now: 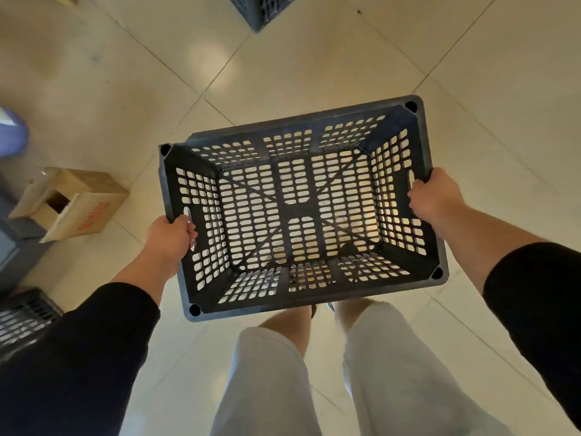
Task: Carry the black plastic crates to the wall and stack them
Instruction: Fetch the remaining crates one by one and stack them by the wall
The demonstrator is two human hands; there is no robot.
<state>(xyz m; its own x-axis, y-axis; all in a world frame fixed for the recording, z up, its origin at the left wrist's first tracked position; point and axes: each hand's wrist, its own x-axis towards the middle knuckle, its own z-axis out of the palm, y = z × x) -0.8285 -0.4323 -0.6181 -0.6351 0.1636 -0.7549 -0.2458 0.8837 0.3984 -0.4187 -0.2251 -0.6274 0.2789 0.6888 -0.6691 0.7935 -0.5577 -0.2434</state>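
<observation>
An empty black plastic crate (301, 209) with perforated walls and floor hangs in front of my legs, above the pale tiled floor. My left hand (171, 237) grips its left handle slot. My right hand (435, 196) grips its right rim at the handle. Another black crate (264, 9) stands on the floor at the top edge of the view, only partly in frame. A third perforated crate (23, 316) shows at the lower left, half hidden by my sleeve.
An open cardboard box (70, 204) with red print lies on the floor at left, next to a grey object (12, 243). A blue-violet shape (11, 133) sits at the far left edge. Tiled floor (471, 73) stretches ahead and to the right.
</observation>
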